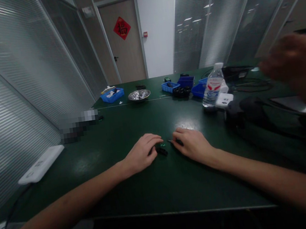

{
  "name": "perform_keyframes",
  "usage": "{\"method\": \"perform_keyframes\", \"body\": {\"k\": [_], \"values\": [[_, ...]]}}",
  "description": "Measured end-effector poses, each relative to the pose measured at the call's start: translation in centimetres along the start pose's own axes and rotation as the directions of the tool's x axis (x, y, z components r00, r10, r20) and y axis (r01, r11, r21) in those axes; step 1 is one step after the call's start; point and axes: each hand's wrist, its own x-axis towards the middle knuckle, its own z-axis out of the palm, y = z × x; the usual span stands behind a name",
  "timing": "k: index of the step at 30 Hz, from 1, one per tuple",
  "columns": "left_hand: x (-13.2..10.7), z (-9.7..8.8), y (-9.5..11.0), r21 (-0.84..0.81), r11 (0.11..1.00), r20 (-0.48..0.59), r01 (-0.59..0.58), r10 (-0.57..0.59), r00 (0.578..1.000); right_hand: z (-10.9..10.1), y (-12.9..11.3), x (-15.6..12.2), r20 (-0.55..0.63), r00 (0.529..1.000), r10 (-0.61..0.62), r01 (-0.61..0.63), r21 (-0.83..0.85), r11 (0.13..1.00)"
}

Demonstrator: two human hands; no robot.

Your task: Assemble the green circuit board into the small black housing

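Observation:
My left hand (143, 151) rests on the green table with its fingers curved and the thumb apart from them. Just beyond its fingertips lie a small black part (162, 151) and a small green piece (162, 144) that looks like a circuit board. Whether the fingertips touch these is too small to tell. My right hand (192, 143) is closed on a thin tool (170, 141), whose narrow tip points left at the green piece. Most of the tool is hidden by the fingers, so its kind does not show.
A metal bowl (139, 95) and a blue basket (113, 95) stand at the back. Farther right are more blue trays (170, 86), a water bottle (213, 86) and a white box (225, 100). Another person's blurred hand (295, 58) hangs at right. A white device (41, 164) lies left.

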Motion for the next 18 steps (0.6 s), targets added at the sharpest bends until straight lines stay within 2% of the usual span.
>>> {"method": "perform_keyframes", "body": {"k": [4, 6, 14, 18], "values": [[-0.06, -0.23, 0.46, 0.004, 0.996, 0.042, -0.087, 0.087, 0.995, -0.12, -0.04, 0.06, 0.015, 1.0, 0.009, -0.009, -0.005, 1.0], [-0.07, -0.26, 0.53, 0.004, 0.996, 0.069, -0.094, 0.093, 0.993, -0.14, -0.08, 0.07, 0.01, 1.0, 0.008, -0.008, -0.008, 1.0], [0.02, -0.11, 0.61, -0.021, 0.999, 0.112, -0.034, 0.036, 0.993, -0.2, -0.19, 0.14, 0.014, 1.0, 0.01, -0.01, -0.014, 1.0], [-0.17, -0.61, -0.26, -0.044, 0.999, 0.12, 0.023, -0.018, 0.993, -0.19, -0.08, 0.06, 0.012, 1.0, 0.012, -0.012, -0.008, 1.0]]}}
